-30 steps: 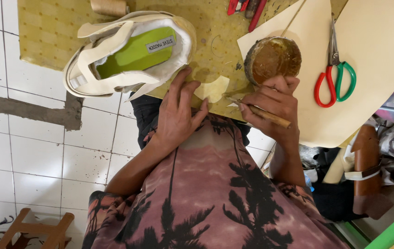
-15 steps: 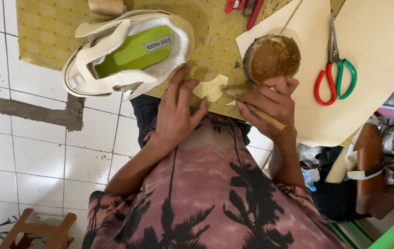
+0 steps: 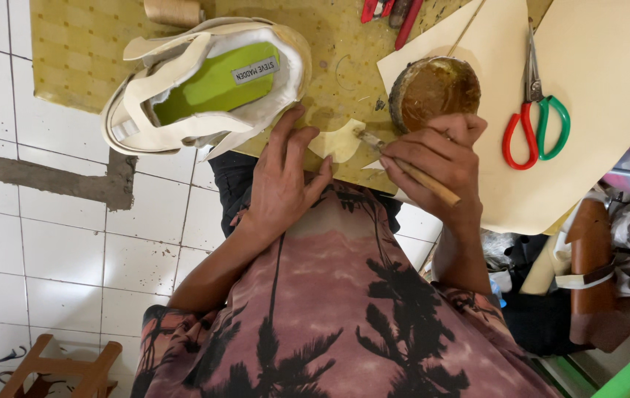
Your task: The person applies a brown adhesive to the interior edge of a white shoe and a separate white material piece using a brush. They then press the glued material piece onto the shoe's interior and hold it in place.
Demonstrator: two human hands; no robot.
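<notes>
Item: cream cut-out piece (image 3: pixel 338 141), flat on yellow tabletop (image 3: pixel 79 51), btwn both hands.
Change vs. half-sec earlier: brush (image 3: pixel 407 168) tip is off the glue tin (image 3: pixel 435 90) rim, now at the piece's right edge; gluing looks under way.
L hand (image 3: pixel 282 180): fingers spread, tips pinning piece's left edge.
R hand (image 3: pixel 433 158): fingers clamped round brush handle.
Nearby: white shoe (image 3: pixel 204 81), scissors (image 3: pixel 536 121).

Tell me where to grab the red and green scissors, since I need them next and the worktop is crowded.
Take the scissors by the two handle loops, coming from the near table edge. They lie flat on the cream sheet, blades pointing away, loops nearest and clear; the right hand with the brush is just beside them.
</notes>
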